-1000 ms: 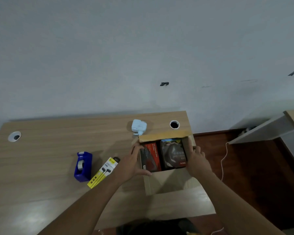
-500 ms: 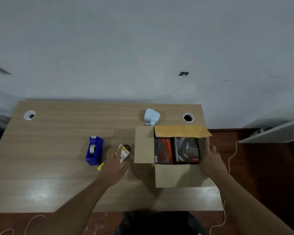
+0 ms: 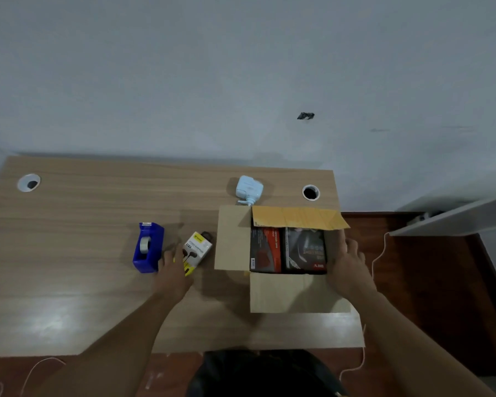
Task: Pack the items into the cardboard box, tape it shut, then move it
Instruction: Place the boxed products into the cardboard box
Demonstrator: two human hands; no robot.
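Observation:
An open cardboard box (image 3: pixel 295 293) stands at the right of the wooden desk (image 3: pixel 69 253), flaps spread. Inside lie a red-and-black packet (image 3: pixel 265 249) and a dark packet (image 3: pixel 305 249) side by side. My right hand (image 3: pixel 348 267) grips the box's right wall and flap. My left hand (image 3: pixel 173 272) rests on the near end of a yellow-and-white earphone pack (image 3: pixel 196 250) lying left of the box, fingers laid over it. A blue tape dispenser (image 3: pixel 148 247) sits just left of that hand. A white charger (image 3: pixel 249 190) lies behind the box.
Two round cable holes (image 3: pixel 310 192) (image 3: pixel 29 182) sit near the desk's back edge against a grey wall. A thin white cable (image 3: pixel 377 256) hangs off the right side over the dark floor. Another desk's corner (image 3: pixel 470 213) shows at far right.
My left hand left the box's left side and went left to the earphone pack. The box's left flap has dropped open flat. My right hand stays on the box's right side.

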